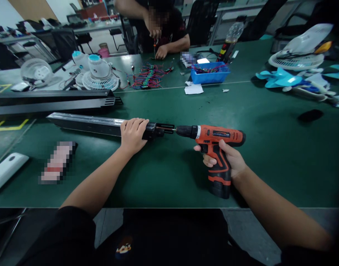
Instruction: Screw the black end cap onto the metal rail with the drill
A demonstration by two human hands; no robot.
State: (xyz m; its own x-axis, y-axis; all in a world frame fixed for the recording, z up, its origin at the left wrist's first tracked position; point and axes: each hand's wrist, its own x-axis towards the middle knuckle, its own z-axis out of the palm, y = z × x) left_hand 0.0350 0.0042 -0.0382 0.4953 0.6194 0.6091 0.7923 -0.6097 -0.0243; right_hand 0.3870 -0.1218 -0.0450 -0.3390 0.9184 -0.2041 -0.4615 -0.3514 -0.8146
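My left hand [133, 136] wraps over the right end of a long black metal bar [89, 123] lying on the green table. Slotted black prongs stick out of that end. In my right hand [230, 159] is an orange and black cordless drill [219, 135], held upright by its handle, its chuck pointing left. The thin bit reaches the prongs at the bar's end; whether it touches a screw there is too small to tell. The lower part of my left fingers is hidden behind the bar.
Across the table [164, 181] a person works with a screwdriver beside wired circuit boards [150, 77]. A blue bin [211, 75] stands near a bottle [230, 38]. More black bars [53, 101], fan parts [99, 75] and a phone [58, 162] lie left; blue fan blades [283, 78] lie right.
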